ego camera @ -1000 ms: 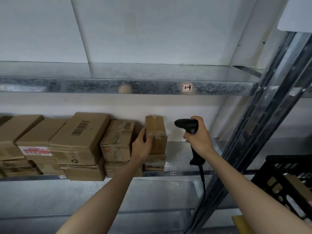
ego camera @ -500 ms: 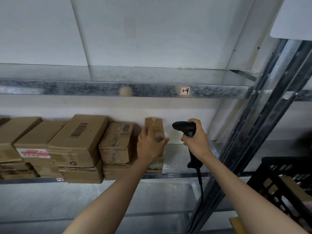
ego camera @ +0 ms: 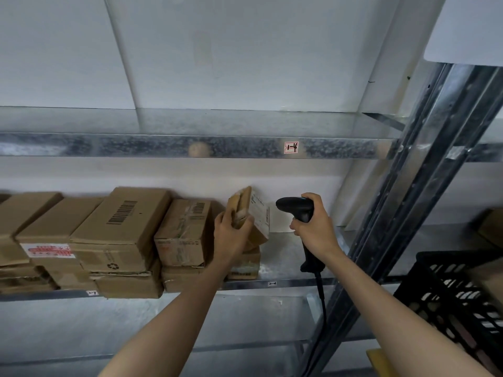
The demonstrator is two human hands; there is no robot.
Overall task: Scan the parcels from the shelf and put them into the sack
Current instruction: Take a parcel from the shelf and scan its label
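Small parcel point(ego camera: 251, 216), tilted in left hand point(ego camera: 231, 235) grip so its label faces the scanner point(ego camera: 295, 209), which right hand point(ego camera: 315, 232) grips.

the left hand point(ego camera: 231, 238) and right hand point(ego camera: 317, 235) are bare, forearms point(ego camera: 174, 322) too.

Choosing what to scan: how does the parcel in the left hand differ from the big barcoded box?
The held parcel is small and tilted in the left hand; the barcoded box is larger, stacked. The held parcel shows a white label; the barcoded box a printed barcode. Both brown cardboard.
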